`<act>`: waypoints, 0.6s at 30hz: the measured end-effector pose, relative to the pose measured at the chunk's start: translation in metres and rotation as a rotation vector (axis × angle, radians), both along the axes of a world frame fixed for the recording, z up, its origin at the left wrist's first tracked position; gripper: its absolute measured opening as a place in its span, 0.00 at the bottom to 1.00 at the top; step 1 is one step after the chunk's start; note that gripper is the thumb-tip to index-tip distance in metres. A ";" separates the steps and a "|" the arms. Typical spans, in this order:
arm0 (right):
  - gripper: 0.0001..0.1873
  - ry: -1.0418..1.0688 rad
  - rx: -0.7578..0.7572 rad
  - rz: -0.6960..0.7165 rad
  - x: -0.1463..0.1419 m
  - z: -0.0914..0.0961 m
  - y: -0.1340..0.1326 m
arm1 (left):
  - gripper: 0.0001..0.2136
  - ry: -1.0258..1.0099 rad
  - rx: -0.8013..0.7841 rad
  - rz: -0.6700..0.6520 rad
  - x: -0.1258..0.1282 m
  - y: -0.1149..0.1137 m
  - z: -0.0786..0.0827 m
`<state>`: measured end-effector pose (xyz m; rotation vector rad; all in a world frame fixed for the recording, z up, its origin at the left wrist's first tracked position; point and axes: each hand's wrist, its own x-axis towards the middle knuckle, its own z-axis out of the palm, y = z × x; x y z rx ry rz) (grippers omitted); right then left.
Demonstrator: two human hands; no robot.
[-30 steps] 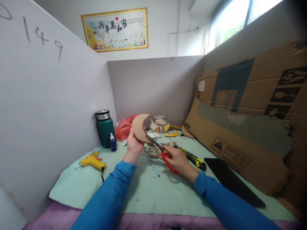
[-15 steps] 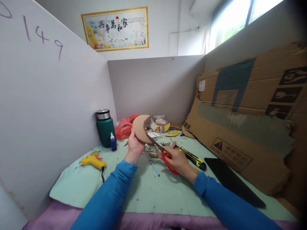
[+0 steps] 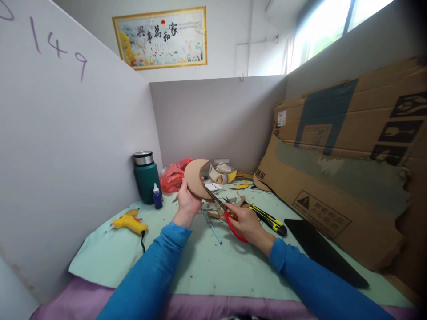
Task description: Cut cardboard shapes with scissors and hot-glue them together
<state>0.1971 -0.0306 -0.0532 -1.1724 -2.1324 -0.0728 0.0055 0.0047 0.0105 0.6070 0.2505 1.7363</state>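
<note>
My left hand (image 3: 187, 202) grips a curved, crescent-like piece of brown cardboard (image 3: 195, 177) and holds it upright above the green mat (image 3: 200, 262). My right hand (image 3: 246, 222) is closed around the red handles of a pair of scissors (image 3: 225, 211). The scissor blades point up and left and meet the lower edge of the cardboard piece. Cardboard scraps (image 3: 213, 209) lie on the mat under both hands.
A yellow glue gun (image 3: 130, 222), a dark green flask (image 3: 146, 178), a small blue bottle (image 3: 157, 198) and a red plastic bag (image 3: 172, 178) sit at the left and back. A yellow-black utility knife (image 3: 268, 219), a black sheet (image 3: 325, 253) and a big flattened carton (image 3: 347, 160) are on the right.
Both hands and the scissors stay at nearly the same spot. The cardboard piece has turned slightly in my left hand, and the view has shifted a little.
</note>
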 end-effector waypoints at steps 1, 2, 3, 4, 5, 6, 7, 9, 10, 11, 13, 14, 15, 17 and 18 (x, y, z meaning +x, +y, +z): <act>0.22 -0.001 0.005 -0.002 0.000 0.000 -0.001 | 0.21 0.001 0.003 0.000 0.000 0.000 0.000; 0.22 -0.002 0.010 -0.005 0.000 0.001 -0.002 | 0.21 0.003 0.006 -0.001 0.000 0.001 0.000; 0.22 -0.003 0.015 -0.009 0.000 0.001 -0.003 | 0.21 0.005 0.009 0.000 0.000 0.001 0.000; 0.23 -0.005 0.019 -0.012 -0.001 0.002 -0.004 | 0.21 0.006 0.011 0.002 0.000 0.001 0.000; 0.23 -0.006 0.020 -0.015 -0.001 0.002 -0.004 | 0.21 0.007 0.013 0.005 0.000 0.001 0.000; 0.23 -0.007 0.020 -0.014 -0.001 0.002 -0.004 | 0.21 0.006 0.014 0.006 0.000 0.001 0.000; 0.24 -0.008 0.020 -0.012 -0.001 0.002 -0.005 | 0.21 0.005 0.016 0.005 0.000 0.001 0.000; 0.24 -0.009 0.020 -0.007 -0.001 0.002 -0.005 | 0.21 0.004 0.017 -0.001 0.000 0.001 0.000; 0.25 -0.010 0.019 -0.007 -0.001 0.002 -0.005 | 0.21 0.005 0.015 -0.004 0.000 0.001 0.001; 0.25 -0.012 0.017 -0.009 -0.001 0.002 -0.005 | 0.21 0.006 0.014 -0.005 0.000 0.000 0.001; 0.25 -0.024 0.008 -0.010 -0.002 0.002 -0.006 | 0.21 0.007 0.013 -0.002 0.000 -0.001 0.002; 0.26 -0.030 0.004 -0.011 -0.002 0.003 -0.006 | 0.21 0.006 0.014 0.000 0.000 -0.001 0.003; 0.27 -0.037 -0.001 -0.012 -0.002 0.003 -0.007 | 0.21 0.006 0.014 0.001 0.000 -0.001 0.003; 0.29 -0.045 -0.009 -0.017 -0.003 0.004 -0.007 | 0.21 0.003 0.011 -0.002 0.000 -0.002 0.004; 0.30 -0.046 -0.014 -0.021 -0.003 0.004 -0.008 | 0.21 0.003 0.005 -0.005 0.000 -0.003 0.004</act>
